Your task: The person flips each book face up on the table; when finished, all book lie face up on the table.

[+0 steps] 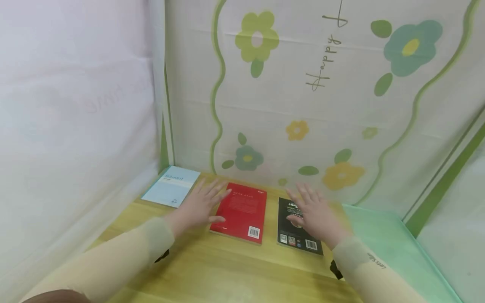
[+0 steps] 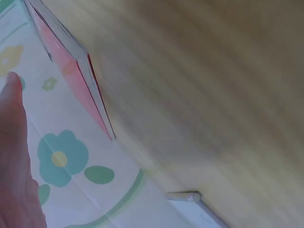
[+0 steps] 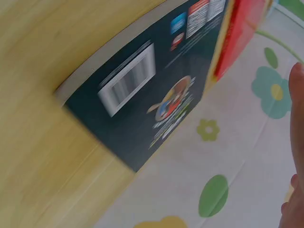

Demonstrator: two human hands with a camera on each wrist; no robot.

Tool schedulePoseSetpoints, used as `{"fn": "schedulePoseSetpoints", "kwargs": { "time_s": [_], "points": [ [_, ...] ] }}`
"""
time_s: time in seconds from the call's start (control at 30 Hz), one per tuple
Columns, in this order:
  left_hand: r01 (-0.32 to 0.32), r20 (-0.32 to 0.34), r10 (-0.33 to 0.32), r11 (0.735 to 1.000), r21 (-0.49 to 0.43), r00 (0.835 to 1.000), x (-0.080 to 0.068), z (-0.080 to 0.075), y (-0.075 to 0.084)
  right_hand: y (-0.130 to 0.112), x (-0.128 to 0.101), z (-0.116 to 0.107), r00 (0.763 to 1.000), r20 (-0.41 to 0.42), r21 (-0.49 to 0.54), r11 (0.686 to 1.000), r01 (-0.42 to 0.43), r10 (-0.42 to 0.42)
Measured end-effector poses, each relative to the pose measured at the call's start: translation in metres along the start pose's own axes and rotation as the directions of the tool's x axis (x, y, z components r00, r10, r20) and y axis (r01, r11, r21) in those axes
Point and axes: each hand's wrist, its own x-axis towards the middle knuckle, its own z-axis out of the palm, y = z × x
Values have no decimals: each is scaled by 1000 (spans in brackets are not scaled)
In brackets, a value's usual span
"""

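While both hands spread flat: left hand (image 1: 198, 206) beside red book (image 1: 240, 212), right hand (image 1: 316, 214) over black book (image 1: 293, 229).

red book (image 2: 78, 90) on wooden table (image 2: 204, 85) | left hand (image 2: 14, 161) beside floral cloth (image 2: 80, 166)

Left hand (image 1: 201, 204): palm down, fingers straight and spread, thumb out to the side; forearm in a pale sleeve, reaching forward from lower left. Right hand (image 1: 312, 212): palm down, fingers straight and slightly spread; forearm in a matching pale sleeve, reaching forward from lower right. Both hands grip nothing.
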Motion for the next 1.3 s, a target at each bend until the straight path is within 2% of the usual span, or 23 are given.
{"fn": "schedulePoseSetpoints", "kwargs": {
  "time_s": [0.13,0.2,0.3,0.4,0.47,0.6,0.77,0.83,0.9,1.0,1.07,1.17,1.3],
  "points": [
    [50,81,-40,992,-117,996,-14,-1,5,-17,13,1,999,-30,37,999,-9,10],
    [99,123,-74,973,-208,990,-19,-2,7,-25,20,3,1000,-23,40,999,-19,20],
    [180,172,-126,917,-355,977,-23,-2,11,-36,28,10,999,-6,61,998,-31,31],
    [256,196,-181,832,-493,964,-28,-1,15,-42,37,24,999,9,101,994,-40,40],
    [305,216,-218,768,-564,952,-29,-2,18,-45,42,31,999,10,131,991,-40,39],
    [407,285,-291,613,-678,913,-33,-5,23,-48,54,38,999,34,182,982,-47,41],
    [498,397,-310,418,-760,864,-38,-2,21,-52,69,38,989,125,223,969,-103,76],
    [534,452,-301,310,-787,840,-40,-3,20,-53,74,39,985,153,237,964,-118,83],
    [574,513,-292,187,-797,807,-41,-6,19,-54,79,41,980,179,248,959,-134,91],
    [600,570,-269,39,-799,776,-43,-9,18,-54,84,43,969,222,260,952,-163,106],
    [601,583,-267,-18,-799,767,-45,-10,18,-53,88,46,962,244,277,942,-191,123],
    [587,585,-278,-84,-805,762,-49,-10,20,-49,93,50,949,270,307,919,-246,163],
    [570,589,-301,-157,-806,750,-52,-12,23,-42,98,59,923,318,353,876,-329,218]
  ]
}}
